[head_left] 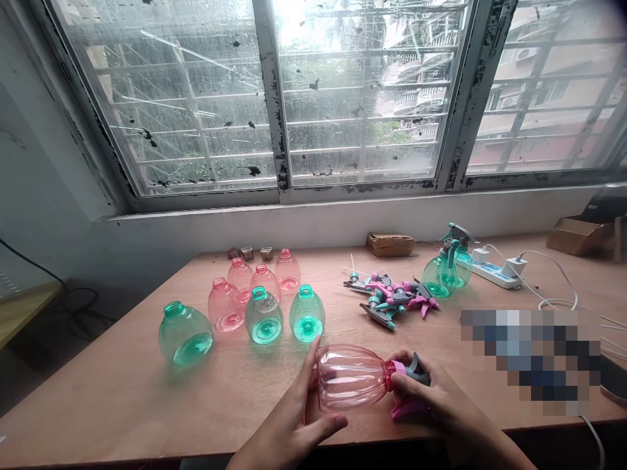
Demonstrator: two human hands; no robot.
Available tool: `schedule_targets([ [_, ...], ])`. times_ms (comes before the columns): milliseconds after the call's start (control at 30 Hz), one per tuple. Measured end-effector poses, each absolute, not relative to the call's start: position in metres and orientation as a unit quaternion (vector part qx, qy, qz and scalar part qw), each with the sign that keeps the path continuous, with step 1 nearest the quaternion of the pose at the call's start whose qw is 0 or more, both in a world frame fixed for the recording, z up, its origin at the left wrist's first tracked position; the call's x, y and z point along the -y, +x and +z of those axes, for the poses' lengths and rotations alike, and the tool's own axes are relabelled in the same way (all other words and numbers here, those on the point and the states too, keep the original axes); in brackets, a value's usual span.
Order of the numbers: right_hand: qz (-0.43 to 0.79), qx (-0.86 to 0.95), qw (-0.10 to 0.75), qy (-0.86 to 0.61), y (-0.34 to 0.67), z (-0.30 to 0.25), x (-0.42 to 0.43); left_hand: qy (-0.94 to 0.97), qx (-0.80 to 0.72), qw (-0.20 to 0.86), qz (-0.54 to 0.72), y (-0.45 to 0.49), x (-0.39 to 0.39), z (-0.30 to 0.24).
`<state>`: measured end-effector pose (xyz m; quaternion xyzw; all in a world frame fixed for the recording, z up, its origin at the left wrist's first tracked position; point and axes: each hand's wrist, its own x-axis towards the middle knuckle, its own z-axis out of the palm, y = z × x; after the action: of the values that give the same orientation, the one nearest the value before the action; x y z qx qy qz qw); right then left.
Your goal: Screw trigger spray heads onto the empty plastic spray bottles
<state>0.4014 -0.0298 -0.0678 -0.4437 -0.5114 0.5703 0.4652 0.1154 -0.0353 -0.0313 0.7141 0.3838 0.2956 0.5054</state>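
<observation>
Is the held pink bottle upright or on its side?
On its side: the pink bottle lies horizontal, its neck toward the right hand, base in the left hand.

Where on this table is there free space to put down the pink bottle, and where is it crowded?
Free for the pink bottle: the front left of the table, between the leftmost green bottle and the near edge; also the gap between the empty bottles and the spray heads. Crowded: the right side, around the finished green sprayers and the power strip.

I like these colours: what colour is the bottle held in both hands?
The bottle is see-through pink, its spray head pink and grey; the head view shows it.
</observation>
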Motion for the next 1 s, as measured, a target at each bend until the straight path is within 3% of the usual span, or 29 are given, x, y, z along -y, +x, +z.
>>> schedule_targets([
  [1000,0.603,0.490,0.475,-0.413,0.3981,-0.0660,0.0304,0.687,-0.396,0.543,0.275,0.1170,0.0340,-0.0261],
])
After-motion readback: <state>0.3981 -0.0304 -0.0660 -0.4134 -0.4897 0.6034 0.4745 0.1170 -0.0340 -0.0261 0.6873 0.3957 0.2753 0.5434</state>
